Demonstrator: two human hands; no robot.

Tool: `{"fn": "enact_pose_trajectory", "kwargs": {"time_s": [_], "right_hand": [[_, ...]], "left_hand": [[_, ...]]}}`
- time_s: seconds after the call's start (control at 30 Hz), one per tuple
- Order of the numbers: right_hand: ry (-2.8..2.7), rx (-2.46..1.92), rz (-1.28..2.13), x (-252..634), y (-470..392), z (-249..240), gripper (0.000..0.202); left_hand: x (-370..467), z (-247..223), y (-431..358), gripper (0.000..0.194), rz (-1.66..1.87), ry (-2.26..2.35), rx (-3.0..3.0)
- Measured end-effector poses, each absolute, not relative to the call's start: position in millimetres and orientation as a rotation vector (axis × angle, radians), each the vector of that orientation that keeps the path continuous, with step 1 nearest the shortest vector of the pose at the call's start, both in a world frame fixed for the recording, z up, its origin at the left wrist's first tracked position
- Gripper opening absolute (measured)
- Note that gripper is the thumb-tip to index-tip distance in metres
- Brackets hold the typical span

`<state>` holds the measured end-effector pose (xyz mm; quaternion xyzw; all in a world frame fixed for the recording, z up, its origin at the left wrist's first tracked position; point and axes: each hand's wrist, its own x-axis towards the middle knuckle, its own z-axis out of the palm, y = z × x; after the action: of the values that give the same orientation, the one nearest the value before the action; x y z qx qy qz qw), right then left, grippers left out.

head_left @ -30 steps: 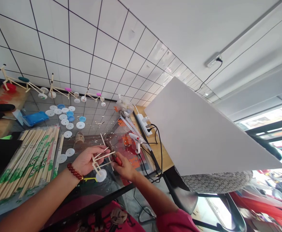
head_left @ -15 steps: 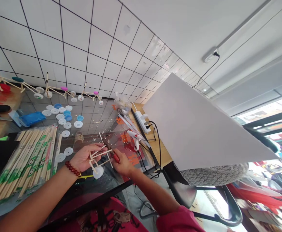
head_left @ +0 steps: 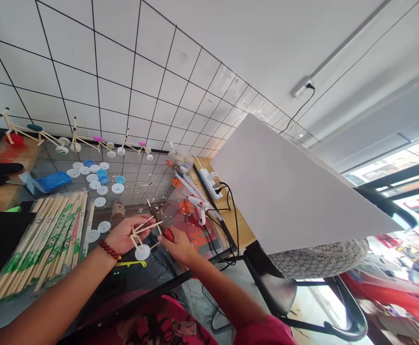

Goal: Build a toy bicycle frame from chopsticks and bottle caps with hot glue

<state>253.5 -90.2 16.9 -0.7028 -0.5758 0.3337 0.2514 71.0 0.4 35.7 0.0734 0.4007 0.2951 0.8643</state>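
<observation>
centrally in the head view, a small stick frame [head_left: 134, 235] with a white disc [head_left: 142, 252] at its lower end is held above the dark glossy surface [head_left: 159, 280] by the left hand [head_left: 123, 235], its fingers clamped on the frame. a red-handled tool [head_left: 168, 234] is gripped by the right hand [head_left: 177, 246], with the fingers closed around the handle; its dark metal end is pointed toward the left fingertips, though whether they are touched by it cannot be told. a bead bracelet [head_left: 108, 250] is worn on the left wrist, and below it a yellow strip [head_left: 133, 263] is seen. pale scraps [head_left: 161, 200] are scattered beyond the hands. to the left, bundled sticks [head_left: 53, 247] are wrapped in printed plastic, and white and blue round caps [head_left: 93, 177] are grouped behind them, near a blue packet [head_left: 53, 182]. along the tiled wall [head_left: 116, 62], three wheeled stick models [head_left: 133, 144] are lined up. to the right, a white glue gun [head_left: 200, 207] is laid near a power strip [head_left: 211, 184], into which black cords are plugged.
</observation>
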Motion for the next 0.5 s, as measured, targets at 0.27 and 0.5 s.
{"fn": "enact_pose_trajectory", "kwargs": {"time_s": [0.27, 0.5], "right_hand": [[-1.009, -1.441, 1.220, 241.6, -47.0, 38.7, 0.021], [-0.989, -1.542, 1.066, 210.6, -23.0, 29.3, 0.014]], "left_hand": [[63.9, 40.5, -11.5, 0.031, 0.860, 0.500, 0.255], [103.9, 46.4, -38.2, 0.092, 0.929, 0.737, 0.658]]}}
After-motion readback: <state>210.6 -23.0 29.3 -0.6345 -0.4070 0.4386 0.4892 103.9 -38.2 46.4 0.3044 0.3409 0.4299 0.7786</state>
